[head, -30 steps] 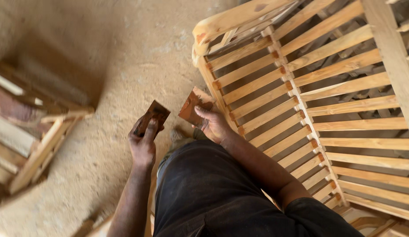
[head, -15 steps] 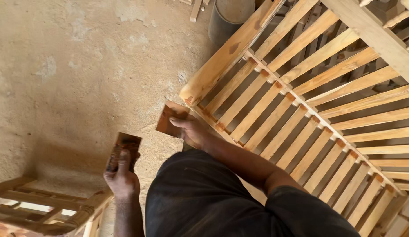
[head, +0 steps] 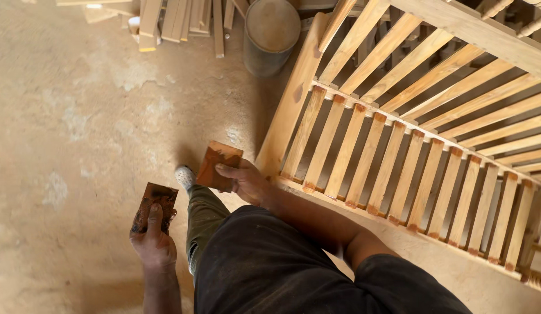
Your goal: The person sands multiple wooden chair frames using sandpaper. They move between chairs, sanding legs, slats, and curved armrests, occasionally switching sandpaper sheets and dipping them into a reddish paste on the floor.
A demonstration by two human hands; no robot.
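Head view. The floor (head: 79,116) is bare, dusty concrete with pale patches. Loose timber offcuts (head: 177,20) lie along its far edge beside a round grey drum (head: 271,35). A slatted wooden frame (head: 410,151) of pale, unfinished timber occupies the right side; the slat ends along the lower rail carry a reddish-brown stain.

The left hand (head: 153,241) is closed around a small dark sanding pad (head: 156,204), thumb lying along its upper face, held low beside the leg. The right hand (head: 247,181) grips a rust-coloured square sheet (head: 219,164) by its lower edge, thumb on top and fingers beneath. The sheet stands just beside the frame's corner post, not touching it. A pale shoe (head: 185,176) shows below the sheet.

Handling, as a judgement: both pieces appear light and thin. The sheet holds flat in a one-edge pinch, so it is probably stiff enough for that, though it would likely bend under pressure. Its surface looks coarse, so slipping is unlikely. Taking hold at an edge is adequate; a full palm wrap suits the pad.

Compared with half a second ago, the camera has swung, bringing the drum and offcuts fully into view. The left hand is closer to the body; the right hand's grasp is unchanged.
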